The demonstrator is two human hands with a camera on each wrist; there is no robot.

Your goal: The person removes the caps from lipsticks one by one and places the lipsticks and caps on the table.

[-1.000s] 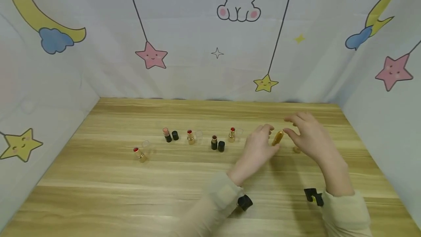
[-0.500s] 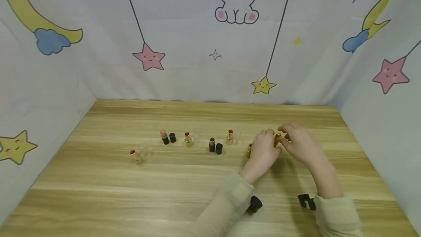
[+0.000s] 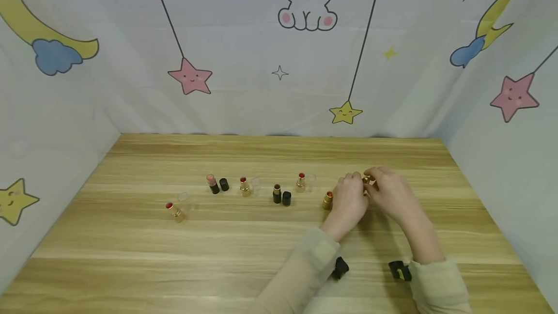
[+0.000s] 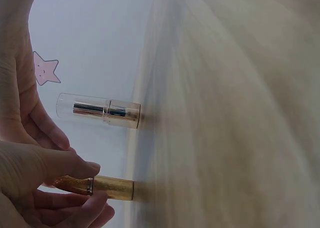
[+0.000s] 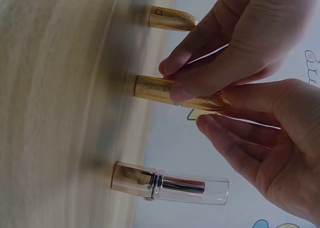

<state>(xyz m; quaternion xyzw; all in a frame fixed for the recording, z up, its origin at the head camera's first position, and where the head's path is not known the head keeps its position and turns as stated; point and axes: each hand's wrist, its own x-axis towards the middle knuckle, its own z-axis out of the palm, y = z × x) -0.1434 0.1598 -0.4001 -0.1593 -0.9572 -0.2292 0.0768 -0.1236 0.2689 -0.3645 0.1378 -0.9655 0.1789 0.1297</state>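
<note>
Both hands work on one upright gold lipstick [image 5: 155, 90], its base at the wood table. In the right wrist view my left hand [image 3: 348, 202] pinches its lower part between thumb and fingers. The right hand [image 3: 392, 193] has its thumb and forefinger at the rounded top of the cap [image 5: 220, 102]. The cap appears seated on the base, with a thin seam visible in the left wrist view. To the left of my left hand stands another gold lipstick [image 3: 327, 201], reddish at its tip in the head view. A clear-capped lipstick [image 5: 170, 185] stands beyond the right hand, hidden in the head view.
Uncapped lipsticks stand in a loose row to the left: a gold one [image 3: 301, 183], a black one [image 3: 276, 194], another gold one [image 3: 244, 187], a pink-tipped one [image 3: 212, 184] and a leaning gold one [image 3: 175, 212]. Black caps [image 3: 286, 198] and clear caps [image 3: 255, 184] sit beside them.
The right hand, earlier apart from the lipstick, has closed in on its top. The left hand has lowered the lipstick, uncovering another gold lipstick to its left. The head view has shifted slightly.
</note>
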